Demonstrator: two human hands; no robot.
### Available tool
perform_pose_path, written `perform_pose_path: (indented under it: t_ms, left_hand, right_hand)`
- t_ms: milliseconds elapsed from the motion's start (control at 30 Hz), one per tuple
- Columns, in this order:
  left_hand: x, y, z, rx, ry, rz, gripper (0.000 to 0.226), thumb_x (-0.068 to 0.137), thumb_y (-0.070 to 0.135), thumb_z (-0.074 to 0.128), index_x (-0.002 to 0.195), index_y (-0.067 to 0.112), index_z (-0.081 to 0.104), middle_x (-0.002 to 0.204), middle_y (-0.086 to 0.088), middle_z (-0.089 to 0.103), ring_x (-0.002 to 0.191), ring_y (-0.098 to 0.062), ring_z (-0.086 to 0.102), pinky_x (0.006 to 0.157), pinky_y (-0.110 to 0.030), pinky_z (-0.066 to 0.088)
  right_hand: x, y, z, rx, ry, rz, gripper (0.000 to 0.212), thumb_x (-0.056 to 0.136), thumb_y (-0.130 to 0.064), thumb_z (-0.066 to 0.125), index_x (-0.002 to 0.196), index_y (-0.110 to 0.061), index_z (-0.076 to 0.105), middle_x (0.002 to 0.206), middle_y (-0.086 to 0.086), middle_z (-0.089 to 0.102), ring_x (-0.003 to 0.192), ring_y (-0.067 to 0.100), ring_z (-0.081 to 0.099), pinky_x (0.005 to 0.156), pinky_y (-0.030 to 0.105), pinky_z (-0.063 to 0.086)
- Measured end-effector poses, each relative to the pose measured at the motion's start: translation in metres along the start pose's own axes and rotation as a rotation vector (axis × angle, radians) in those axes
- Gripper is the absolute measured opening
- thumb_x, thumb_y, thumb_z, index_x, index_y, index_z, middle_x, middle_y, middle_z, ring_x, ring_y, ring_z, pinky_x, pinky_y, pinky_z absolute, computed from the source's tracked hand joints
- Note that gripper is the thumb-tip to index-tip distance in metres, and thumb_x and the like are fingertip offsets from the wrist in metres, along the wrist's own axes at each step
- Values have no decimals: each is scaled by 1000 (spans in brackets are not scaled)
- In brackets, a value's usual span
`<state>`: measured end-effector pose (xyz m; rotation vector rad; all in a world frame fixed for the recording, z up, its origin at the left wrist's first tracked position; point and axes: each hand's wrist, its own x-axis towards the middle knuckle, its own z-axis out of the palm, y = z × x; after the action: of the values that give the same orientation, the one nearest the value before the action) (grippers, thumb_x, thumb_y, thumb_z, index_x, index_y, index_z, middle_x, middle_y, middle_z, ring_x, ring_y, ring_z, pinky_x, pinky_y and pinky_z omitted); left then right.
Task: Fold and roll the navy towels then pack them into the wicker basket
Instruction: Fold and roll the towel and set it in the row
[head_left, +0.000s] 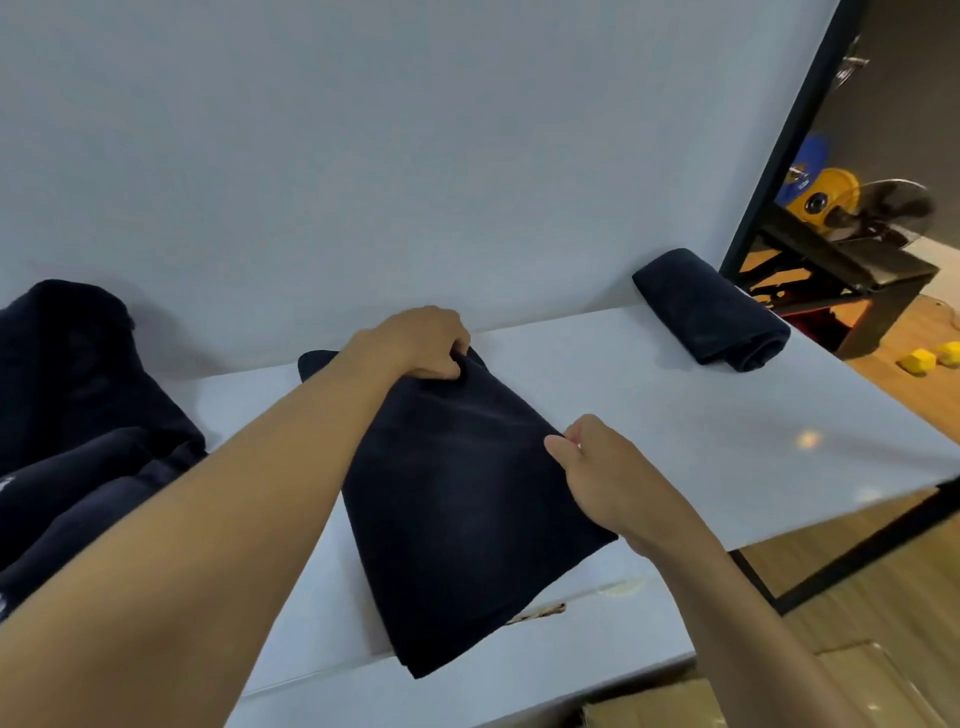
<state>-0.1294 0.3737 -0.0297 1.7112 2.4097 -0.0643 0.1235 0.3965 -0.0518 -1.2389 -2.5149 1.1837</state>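
Observation:
A folded navy towel (457, 499) lies flat on the white table (675, 415), running from the wall towards the near edge. My left hand (421, 343) grips its far corner by the wall. My right hand (602, 467) pinches its right edge about halfway along. A rolled navy towel (711, 312) lies at the back right of the table. A heap of loose navy towels (83, 415) sits at the left. No wicker basket is in view.
A white wall (363, 156) rises right behind the table. To the right, past a black frame (789, 135), stand a fan (883, 208) and yellow items on a wooden floor. A cardboard box (675, 701) lies below the table's near edge.

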Motion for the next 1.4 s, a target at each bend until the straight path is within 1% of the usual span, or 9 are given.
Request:
perform_pose_path:
  t_ms: [267,367,500,633,833,1033,1167,1267,1400]
  left_hand:
    - [6,30,32,-239,231,-85,53,96,14,55,145,19,36,143,-5,37,114,-27,53,97,-41,46]
    - [-21,40,49,-214,251,-290,59,102,33,44,153,15,20,159,-11,18,140,-32,31,114,-46,27]
    - [-67,32,86,-99,164,-365,63,103,49,17,157,18,5,164,-9,-2,151,-26,-4,122,-49,-2]
    - [-81,-37,86,-172,180,-517,66,101,56,10,157,22,5,165,1,0,151,-20,-4,121,-50,-2]
    - [-88,-52,89,-101,235,-566,64,104,47,14,156,11,8,164,-9,3,151,-27,-4,120,-53,0]
    - [-101,-57,78,-242,195,-713,63,104,49,19,154,12,15,160,-17,17,146,-33,17,117,-53,12]
    - [-125,-16,74,-275,333,-721,49,101,36,41,143,12,34,132,-13,52,121,-35,46,92,-42,38]
    - [-130,4,76,-471,425,-689,42,96,19,49,137,17,39,124,-10,54,112,-35,54,77,-36,39]
    - [-116,-11,75,-571,531,-624,43,95,6,46,136,18,47,130,-8,52,112,-30,54,83,-32,41]
  right_hand:
    - [-12,15,-1,-145,72,52,26,99,-33,53,118,-22,39,95,-1,57,82,11,57,61,18,41]
    - [-11,1,7,-329,269,-151,38,98,-33,53,132,-23,39,125,0,51,109,19,55,85,28,45]
    - [15,-22,53,-414,38,-492,48,103,-43,27,146,-24,32,156,-3,29,146,19,23,120,40,18]
    - [16,-5,66,-651,-42,-450,87,81,-63,-16,156,-22,0,164,-3,-3,151,15,-6,122,40,-4]
    - [-12,-14,75,-690,-66,-544,87,83,-64,-22,156,-24,1,164,-3,-6,151,23,-9,120,53,-2]
    - [-70,-30,121,-751,-187,-936,79,96,-68,12,150,-16,36,160,-1,26,148,25,21,120,48,8]
    - [-72,-3,98,-585,-314,-995,78,88,-65,46,153,-30,21,161,-19,7,149,4,4,119,29,-5]
    - [-62,13,90,-838,-90,-1022,76,75,-40,76,142,-24,44,150,-7,44,139,21,42,115,42,23]
    - [-68,-7,117,-602,40,-1108,59,63,-3,80,119,-16,68,123,1,69,112,21,66,96,37,52]
